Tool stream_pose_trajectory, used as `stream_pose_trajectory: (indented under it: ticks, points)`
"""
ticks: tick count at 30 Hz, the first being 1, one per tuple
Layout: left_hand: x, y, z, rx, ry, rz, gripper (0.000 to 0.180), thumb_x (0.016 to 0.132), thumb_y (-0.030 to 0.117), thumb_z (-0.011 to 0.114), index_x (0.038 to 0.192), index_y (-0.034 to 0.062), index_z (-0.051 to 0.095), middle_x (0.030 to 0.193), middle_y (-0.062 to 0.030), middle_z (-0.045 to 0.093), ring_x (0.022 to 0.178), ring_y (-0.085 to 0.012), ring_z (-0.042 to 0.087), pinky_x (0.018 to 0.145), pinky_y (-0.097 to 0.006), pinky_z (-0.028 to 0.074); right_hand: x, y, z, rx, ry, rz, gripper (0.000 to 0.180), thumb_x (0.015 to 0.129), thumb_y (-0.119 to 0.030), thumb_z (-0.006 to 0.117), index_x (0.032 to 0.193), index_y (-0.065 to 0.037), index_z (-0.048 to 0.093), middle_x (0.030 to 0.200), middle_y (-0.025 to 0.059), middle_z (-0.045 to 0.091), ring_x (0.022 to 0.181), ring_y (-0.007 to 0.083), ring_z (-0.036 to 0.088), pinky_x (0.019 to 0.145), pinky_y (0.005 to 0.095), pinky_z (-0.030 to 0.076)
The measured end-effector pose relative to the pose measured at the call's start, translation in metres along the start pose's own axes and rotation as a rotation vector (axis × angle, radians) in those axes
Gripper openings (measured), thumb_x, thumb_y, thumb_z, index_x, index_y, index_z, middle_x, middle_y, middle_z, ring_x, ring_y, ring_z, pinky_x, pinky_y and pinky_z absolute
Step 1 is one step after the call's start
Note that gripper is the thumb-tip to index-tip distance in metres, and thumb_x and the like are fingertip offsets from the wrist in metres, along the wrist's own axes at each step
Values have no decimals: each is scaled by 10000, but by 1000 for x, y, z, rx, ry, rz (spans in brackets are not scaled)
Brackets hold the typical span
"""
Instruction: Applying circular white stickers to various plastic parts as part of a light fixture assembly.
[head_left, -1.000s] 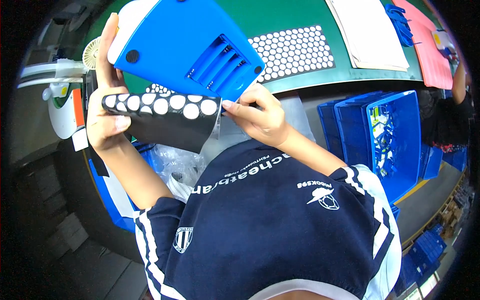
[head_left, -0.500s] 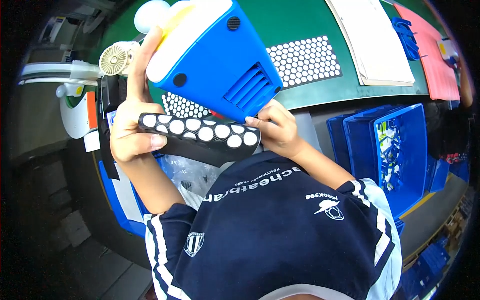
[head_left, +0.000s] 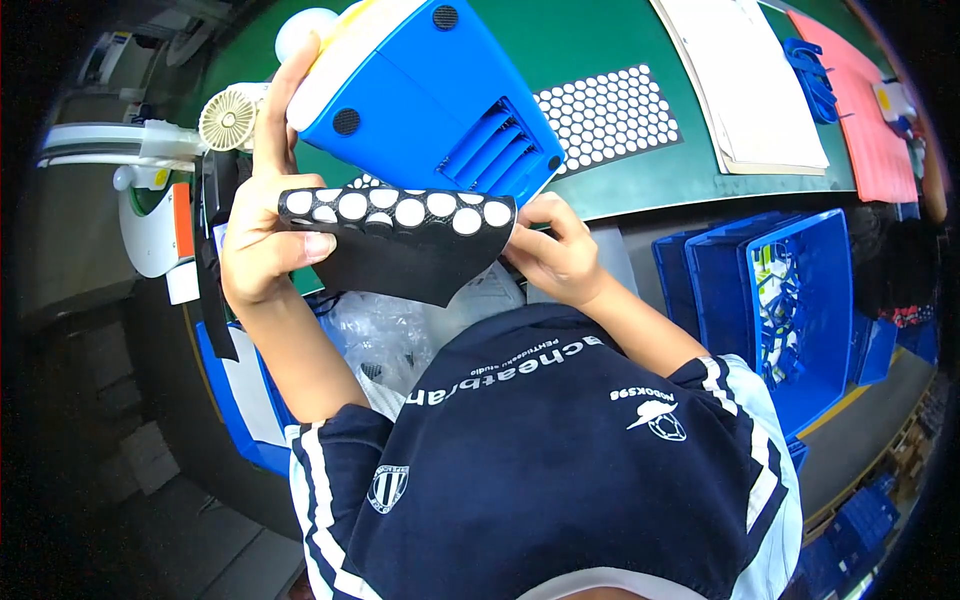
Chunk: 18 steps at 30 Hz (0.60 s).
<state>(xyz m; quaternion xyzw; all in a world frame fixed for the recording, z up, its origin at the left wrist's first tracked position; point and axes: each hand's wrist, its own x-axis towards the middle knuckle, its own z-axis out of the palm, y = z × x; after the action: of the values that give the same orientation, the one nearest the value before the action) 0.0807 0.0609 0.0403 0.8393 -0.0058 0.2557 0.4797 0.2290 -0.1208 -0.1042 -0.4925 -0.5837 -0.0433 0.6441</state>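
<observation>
My left hand (head_left: 262, 240) is closed around two things at once. My thumb presses a bendy black sheet (head_left: 400, 250) with white round dots on it, and my long fingers reach up the side of a big blue plastic box (head_left: 430, 95). The box is tipped over, with slots and small black round feet facing me. It sits at 12 o'clock from the sheet and touches it.

My right hand (head_left: 550, 250) is at 3 o'clock from the sheet. Its fingers are bent and pinch the sheet's right edge.

On the green table (head_left: 600, 40), at 2 o'clock from my right hand, lies another dotted sheet (head_left: 610, 115), flat. A small white fan (head_left: 228, 118) stands at 11 o'clock from my left hand. Blue bins (head_left: 800, 300) are at 3 o'clock, well apart from my hands. Clear plastic bags (head_left: 385, 335) lie just under the sheet.
</observation>
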Motion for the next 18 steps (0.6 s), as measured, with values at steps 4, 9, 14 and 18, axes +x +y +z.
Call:
stream_pose_trajectory:
  ticks: [4,9,14,18]
  points:
    - [1,6,6,-3,88,-81,263,500,250,569,602,16,633,1441,-247,159,1315,-362,221,1061,-414,110,0,2,1,0,-13,-3,356,612,30,729,944,-84,669,752,29,492,613,163,509,523,265,416]
    - [3,7,6,1,89,-101,277,490,251,576,626,20,647,1438,-245,170,1314,-363,223,1059,-421,116,2,3,1,-10,2,-24,318,612,38,729,902,-79,670,716,24,480,587,154,485,505,264,400]
    - [5,2,5,-75,146,-47,301,494,259,586,664,25,670,1428,-246,201,1310,-366,230,1060,-430,116,10,-2,-1,-14,-48,-45,272,623,36,719,866,-67,657,687,28,466,569,160,464,486,269,383]
    - [8,0,4,15,36,-11,313,502,266,596,691,32,682,1421,-240,221,1306,-365,239,1060,-435,115,10,0,-2,-15,-68,-59,211,637,26,706,817,-53,631,664,30,451,563,172,452,473,283,371]
